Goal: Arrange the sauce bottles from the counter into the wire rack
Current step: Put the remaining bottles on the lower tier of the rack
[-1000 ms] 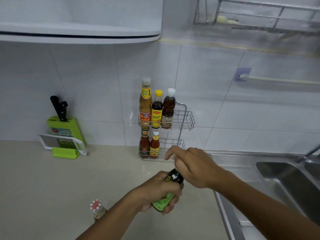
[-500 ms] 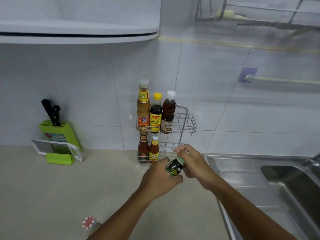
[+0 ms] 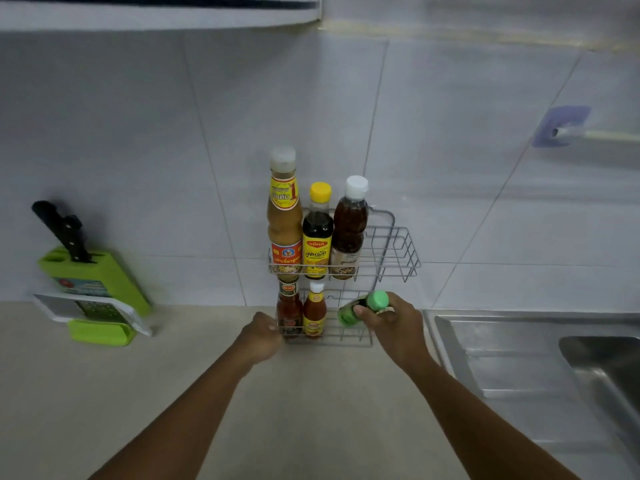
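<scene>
A two-tier wire rack [image 3: 398,251] stands against the tiled wall. Its upper tier holds a tall tan sauce bottle [image 3: 284,223], a dark bottle with a yellow cap [image 3: 317,233] and a brown bottle with a white cap [image 3: 349,230]. The lower tier holds two small red sauce bottles [image 3: 289,311] [image 3: 314,313]. My right hand [image 3: 393,322] grips a small green-capped bottle [image 3: 363,306], tilted on its side, at the lower tier's right part. My left hand [image 3: 259,337] touches the lower tier's left front corner; its fingers curl at the wire.
A green knife block [image 3: 93,275] with black-handled knives and a white-and-green grater [image 3: 93,311] stand at the left on the beige counter [image 3: 138,393]. A steel sink [image 3: 540,358] lies to the right. A cabinet hangs above.
The green-capped bottle passed from both hands into my right hand alone and moved forward to the rack's lower tier. My left hand let go and went to the rack's left corner. The view moved closer.
</scene>
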